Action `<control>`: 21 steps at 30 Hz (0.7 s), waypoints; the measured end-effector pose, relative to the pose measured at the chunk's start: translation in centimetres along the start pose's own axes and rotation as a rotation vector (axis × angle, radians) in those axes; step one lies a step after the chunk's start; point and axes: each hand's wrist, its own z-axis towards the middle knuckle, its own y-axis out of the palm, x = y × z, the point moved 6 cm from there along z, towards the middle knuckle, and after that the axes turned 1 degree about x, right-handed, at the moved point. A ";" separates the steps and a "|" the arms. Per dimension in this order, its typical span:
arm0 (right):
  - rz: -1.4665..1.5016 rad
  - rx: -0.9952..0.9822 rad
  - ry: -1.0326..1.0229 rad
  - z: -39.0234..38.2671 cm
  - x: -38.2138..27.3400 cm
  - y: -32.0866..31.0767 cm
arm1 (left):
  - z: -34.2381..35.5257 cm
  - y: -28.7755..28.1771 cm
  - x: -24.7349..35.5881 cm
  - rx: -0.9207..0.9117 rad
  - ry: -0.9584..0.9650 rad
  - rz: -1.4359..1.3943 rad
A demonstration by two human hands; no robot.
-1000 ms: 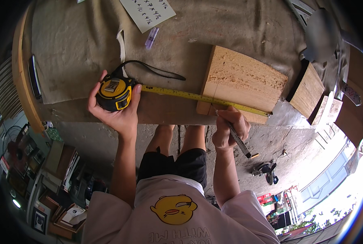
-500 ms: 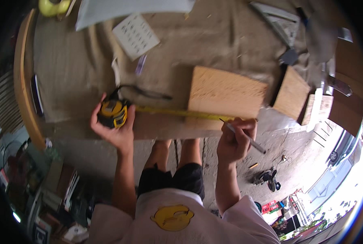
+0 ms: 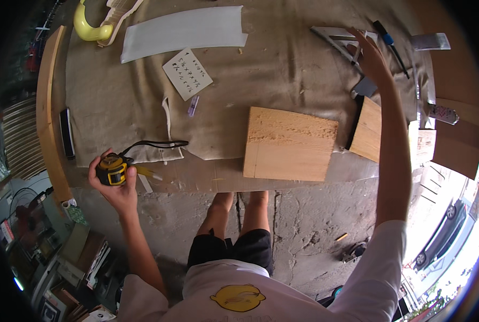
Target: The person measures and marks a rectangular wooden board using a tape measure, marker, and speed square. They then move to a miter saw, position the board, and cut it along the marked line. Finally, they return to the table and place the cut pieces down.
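My left hand (image 3: 113, 180) holds a black-and-yellow tape measure (image 3: 112, 168) near the table's front left, with a short length of blade out and a black strap lying above it. My right arm stretches over the table, and my right hand (image 3: 367, 53) is on or just over a metal triangle square (image 3: 328, 35); whether it grips it I cannot tell. A blue-and-black handled tool (image 3: 384, 33) lies just right of that hand. A pale wooden board (image 3: 289, 144) lies at the front centre. A smaller wood piece (image 3: 365, 134) sits under my right forearm.
A handwritten paper (image 3: 187, 72), a small purple object (image 3: 193, 106), a translucent sheet (image 3: 183, 35) and a yellow curved object (image 3: 92, 27) lie on the cloth-covered table (image 3: 116, 102). A timber strip (image 3: 49, 91) runs along the left, cardboard (image 3: 454, 145) at the right. A car (image 3: 440, 236) shows beyond.
The tape blade has left the board and drawn back mostly into the case, which moved left. My right hand moved from the board up to the square; the pen it held no longer shows.
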 end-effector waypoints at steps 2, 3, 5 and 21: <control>-0.038 -0.103 -0.011 1.5 0.4 1.6 | 1.5 -1.0 -0.3 -0.197 0.045 0.418; -0.085 -0.161 -0.016 2.6 0.0 1.5 | 1.9 -1.3 -0.5 -0.294 0.062 0.627; -0.019 -0.142 -0.128 3.6 -0.8 1.6 | 1.8 -1.2 -1.7 -0.398 -0.116 0.645; 0.175 0.201 -0.011 -2.1 -16.3 -12.3 | 2.4 10.2 7.5 -0.499 -0.141 -0.240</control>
